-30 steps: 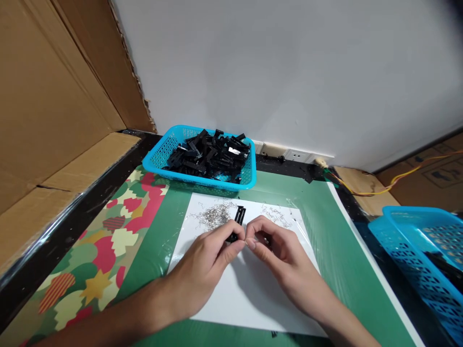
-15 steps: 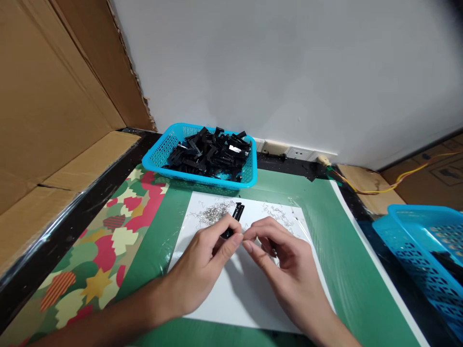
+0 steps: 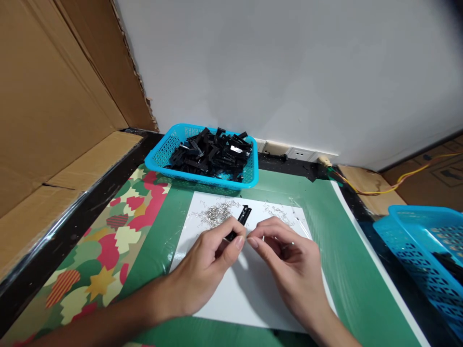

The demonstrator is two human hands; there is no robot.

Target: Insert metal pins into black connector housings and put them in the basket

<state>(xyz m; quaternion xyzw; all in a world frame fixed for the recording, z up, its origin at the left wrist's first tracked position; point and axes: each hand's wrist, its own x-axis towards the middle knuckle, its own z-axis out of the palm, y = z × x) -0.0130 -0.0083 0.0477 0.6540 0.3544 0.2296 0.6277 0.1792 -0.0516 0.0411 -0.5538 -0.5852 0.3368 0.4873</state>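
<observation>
My left hand [image 3: 208, 262] is closed around a slim black plastic part [image 3: 243, 216], whose slotted far end sticks out past the thumb and forefinger. Close to its right, my right hand [image 3: 289, 255] pinches with thumb and forefinger; whatever lies in the pinch is too small to name. Both hands hover over a white sheet [image 3: 249, 303]. Beyond my left hand lies a heap of small bent metal wire pieces [image 3: 218, 213]. A looser scatter of similar wire pieces [image 3: 277, 212] lies beyond my right hand.
A blue basket [image 3: 202, 182] full of black plastic parts [image 3: 213, 154] stands at the back against the wall. Another blue basket [image 3: 408, 241] is at the right edge. Cardboard [image 3: 54, 96] walls the left. Sockets and a plug [image 3: 324, 160] with a yellow cable line the wall.
My right fingertips have drawn slightly away from my left ones, leaving a small gap. The black part is tilted a little more to the right.
</observation>
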